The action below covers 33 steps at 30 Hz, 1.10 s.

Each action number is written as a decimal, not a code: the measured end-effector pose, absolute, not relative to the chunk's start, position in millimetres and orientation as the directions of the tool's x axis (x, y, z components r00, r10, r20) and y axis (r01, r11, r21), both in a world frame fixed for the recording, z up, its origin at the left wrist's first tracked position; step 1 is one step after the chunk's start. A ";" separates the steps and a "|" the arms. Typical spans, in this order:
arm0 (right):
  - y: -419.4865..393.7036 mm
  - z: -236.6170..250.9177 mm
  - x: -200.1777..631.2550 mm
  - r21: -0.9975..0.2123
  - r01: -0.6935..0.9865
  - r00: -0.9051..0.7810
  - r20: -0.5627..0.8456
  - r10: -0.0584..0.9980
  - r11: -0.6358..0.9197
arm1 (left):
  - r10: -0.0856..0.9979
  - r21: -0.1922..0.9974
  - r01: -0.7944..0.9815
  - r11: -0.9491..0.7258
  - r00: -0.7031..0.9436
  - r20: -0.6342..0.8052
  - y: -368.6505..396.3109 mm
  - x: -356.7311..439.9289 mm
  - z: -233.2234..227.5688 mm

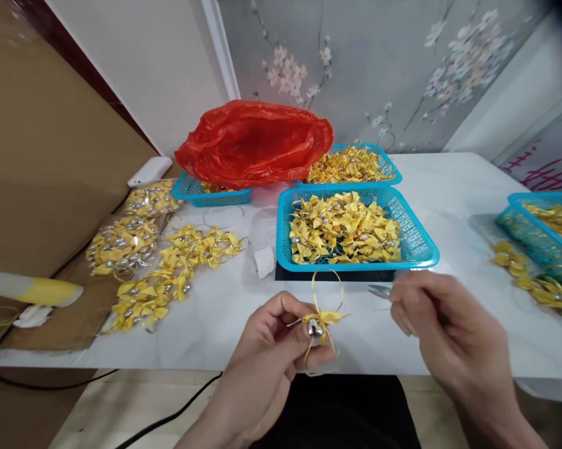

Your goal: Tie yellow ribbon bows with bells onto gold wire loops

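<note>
Near the front edge of the white table, my left hand [274, 352] pinches a yellow ribbon bow with a silver jingle bell [315, 327]. A thin gold cord loop stands up above the bow, and loose cord ends hang below it. To the right, my right hand [449, 337] is closed around a small metal tool [380, 291]; only its pointed tip shows, and it looks like scissors or snips. The tool is apart from the bow. Just beyond both hands sits a blue basket [428, 254] full of similar yellow bows with bells.
Finished-looking bows [154, 296] lie in a pile at left, beside clear bags of bows [121, 245]. Behind are a red plastic bag [257, 146] and another blue basket [393, 171]. A blue basket [537, 227] stands right. A yellow-ended tube [51, 291] projects from the left.
</note>
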State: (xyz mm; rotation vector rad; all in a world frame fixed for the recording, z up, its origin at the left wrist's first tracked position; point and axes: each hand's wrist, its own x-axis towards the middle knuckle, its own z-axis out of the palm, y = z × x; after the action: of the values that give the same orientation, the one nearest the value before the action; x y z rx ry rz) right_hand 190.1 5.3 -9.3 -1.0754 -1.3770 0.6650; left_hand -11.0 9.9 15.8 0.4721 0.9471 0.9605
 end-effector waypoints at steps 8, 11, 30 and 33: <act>-13.6 -7.5 151.6 -0.754 0.430 -0.126 0.494 0.860 0.496 | 0.917 0.798 -0.454 0.398 0.174 -0.358 9.4 -3.1 16.8; -10.7 -9.3 144.7 -0.857 0.324 -0.060 0.404 0.913 0.401 | 0.942 0.846 -0.414 0.335 0.150 -0.299 7.7 -3.6 13.5; -6.4 27.1 177.3 -0.852 -0.491 -0.197 -0.094 0.976 -0.181 | 0.960 0.941 -0.231 0.249 0.184 -0.209 1.4 -10.9 12.2; 1.0 31.2 172.6 -0.822 -0.537 -0.173 -0.117 0.978 -0.193 | 0.974 0.970 -0.202 0.133 0.206 -0.091 -0.7 -7.9 15.2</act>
State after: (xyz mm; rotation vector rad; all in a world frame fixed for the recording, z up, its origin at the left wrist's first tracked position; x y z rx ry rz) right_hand 172.6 1.0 31.2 -0.8058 -0.7701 1.6442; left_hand -7.9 -0.7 15.2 1.0571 0.9621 1.0797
